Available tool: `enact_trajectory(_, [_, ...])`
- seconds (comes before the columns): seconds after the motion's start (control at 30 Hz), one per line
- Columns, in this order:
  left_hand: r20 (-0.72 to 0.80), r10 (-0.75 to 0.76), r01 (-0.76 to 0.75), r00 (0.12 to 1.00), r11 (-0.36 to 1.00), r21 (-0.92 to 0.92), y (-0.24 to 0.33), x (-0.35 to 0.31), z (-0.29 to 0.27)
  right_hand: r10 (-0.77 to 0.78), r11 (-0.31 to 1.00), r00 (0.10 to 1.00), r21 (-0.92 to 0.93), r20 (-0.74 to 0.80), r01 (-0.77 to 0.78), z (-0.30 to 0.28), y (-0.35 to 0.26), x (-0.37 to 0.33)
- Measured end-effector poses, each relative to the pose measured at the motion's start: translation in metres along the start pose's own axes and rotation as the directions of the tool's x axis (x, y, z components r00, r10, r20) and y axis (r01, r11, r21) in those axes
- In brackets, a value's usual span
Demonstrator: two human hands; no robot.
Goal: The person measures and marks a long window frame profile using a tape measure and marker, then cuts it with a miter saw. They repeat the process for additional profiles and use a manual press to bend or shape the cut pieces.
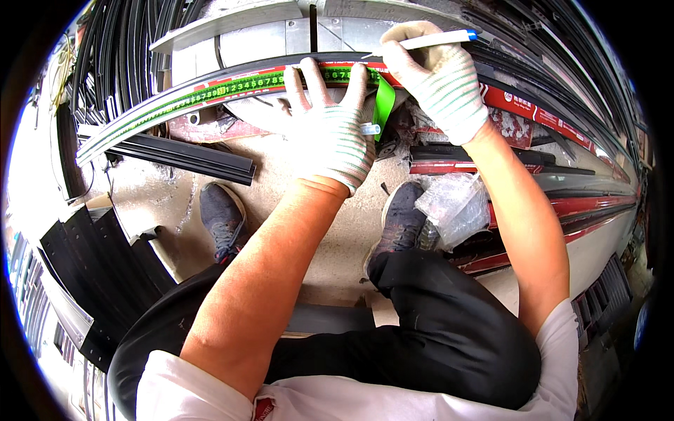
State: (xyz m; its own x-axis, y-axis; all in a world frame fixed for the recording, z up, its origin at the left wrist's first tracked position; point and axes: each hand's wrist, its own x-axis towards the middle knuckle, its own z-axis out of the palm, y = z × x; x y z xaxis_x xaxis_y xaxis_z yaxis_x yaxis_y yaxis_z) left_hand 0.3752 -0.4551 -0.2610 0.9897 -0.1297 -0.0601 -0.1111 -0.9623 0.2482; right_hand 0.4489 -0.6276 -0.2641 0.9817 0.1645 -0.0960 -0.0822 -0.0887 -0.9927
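My left hand (328, 133), in a white knit glove with green stripes, lies with fingers spread across a green tape measure (246, 85). The blade is stretched along a long dark profile with red printed film (267, 70), and its loose green end (384, 107) bends down beside my thumb. A small clear bluish cylinder (371, 129) pokes out at the edge of my left palm. In my right hand (444, 81), gloved alike, is a white marker pen (439, 39) with a blue end. Its tip points left, at the profile's upper edge; whether it touches, I cannot tell.
Bundled black profiles (133, 42) fill the far left, and more long strips (562, 77) run along the right. Black ribbed pieces (105, 274) lie at the near left. Crumpled clear plastic (456, 203) rests by my right shoe (404, 217). Grey metal plates (267, 38) stand behind the tape.
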Motion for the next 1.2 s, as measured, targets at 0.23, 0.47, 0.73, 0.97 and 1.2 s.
enact_trajectory(0.23, [-0.048,0.004,-0.003,0.999,1.000,0.012,-0.002,0.000,0.007,-0.138,0.966,0.988,-0.211,0.070,0.150,0.006,0.017,0.017])
enact_trajectory(0.47, [-0.045,0.002,-0.002,0.999,1.000,0.001,-0.002,0.001,0.009,-0.061,0.988,0.994,-0.134,0.092,0.073,0.008,0.026,0.015])
enact_trajectory(0.73, [-0.049,0.002,-0.002,0.999,1.000,0.002,-0.003,0.001,0.010,-0.106,0.943,0.987,-0.302,0.124,0.140,0.008,0.022,0.016])
enact_trajectory(0.97, [-0.024,0.010,-0.010,1.000,1.000,-0.004,-0.004,0.001,0.008,-0.094,0.941,0.988,-0.313,0.126,0.129,0.010,0.016,0.014])
enact_trajectory(1.2, [-0.045,0.005,-0.005,0.999,1.000,0.002,-0.003,0.001,0.010,-0.137,0.920,0.980,-0.348,0.141,0.179,0.012,0.013,0.017])
